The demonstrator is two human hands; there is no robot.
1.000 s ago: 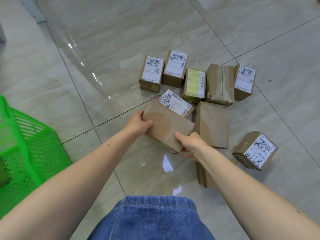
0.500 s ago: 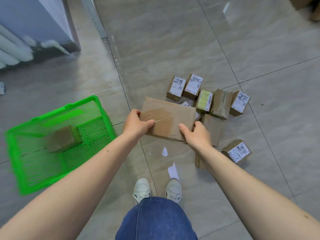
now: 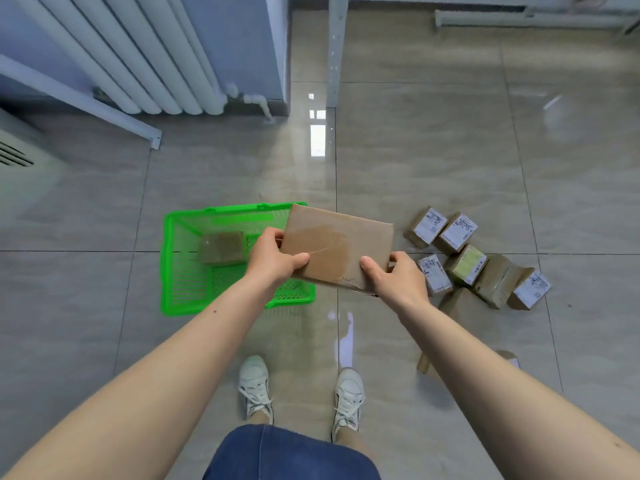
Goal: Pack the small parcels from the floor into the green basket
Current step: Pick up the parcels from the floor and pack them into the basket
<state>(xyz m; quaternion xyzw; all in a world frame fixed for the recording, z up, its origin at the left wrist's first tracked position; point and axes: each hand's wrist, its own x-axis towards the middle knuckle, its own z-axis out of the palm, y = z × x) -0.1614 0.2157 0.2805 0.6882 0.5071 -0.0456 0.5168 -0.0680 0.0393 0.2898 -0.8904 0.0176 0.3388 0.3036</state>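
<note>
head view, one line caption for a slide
Both hands carry a flat brown parcel toward the green basket.

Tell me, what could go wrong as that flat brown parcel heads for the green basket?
The flat parcel is pinched only along its near edge by the left hand and right hand, so that grip might slip. It looks wide beside the green basket, where a small box already sits; it may jam or land tilted on it.

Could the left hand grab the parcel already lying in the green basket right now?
Probably not: the left hand and right hand both grip the flat brown parcel. The way to the parcel in the open-topped green basket looks clear.
</note>
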